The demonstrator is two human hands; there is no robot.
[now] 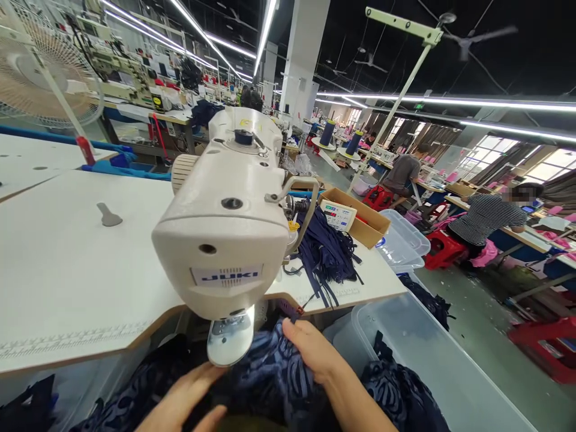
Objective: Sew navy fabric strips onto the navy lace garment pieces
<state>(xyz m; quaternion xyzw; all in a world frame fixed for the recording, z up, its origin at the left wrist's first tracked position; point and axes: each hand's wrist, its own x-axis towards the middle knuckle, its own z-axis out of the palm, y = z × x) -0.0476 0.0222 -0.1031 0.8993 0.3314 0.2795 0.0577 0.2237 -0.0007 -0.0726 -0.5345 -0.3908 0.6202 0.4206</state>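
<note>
A cream sewing machine [229, 222] rises straight in front of me, its head hiding the needle area. Dark blue patterned fabric [265, 375] is bunched below it, near my lap. My left hand [186, 399] rests on the fabric at the lower left, fingers stretched out and a little apart. My right hand [315, 351] lies on the fabric just right of the machine's base, fingers together and pressed into the cloth, their tips hidden. A bundle of navy strips [326, 255] lies on the white table [67, 276] right of the machine.
A clear plastic bin [432, 360] stands at my right, with dark fabric hanging over its near edge. A cardboard box [360, 219] and a control panel [338, 215] sit behind the strips. Two people sit at benches to the right. A fan [40, 66] stands far left.
</note>
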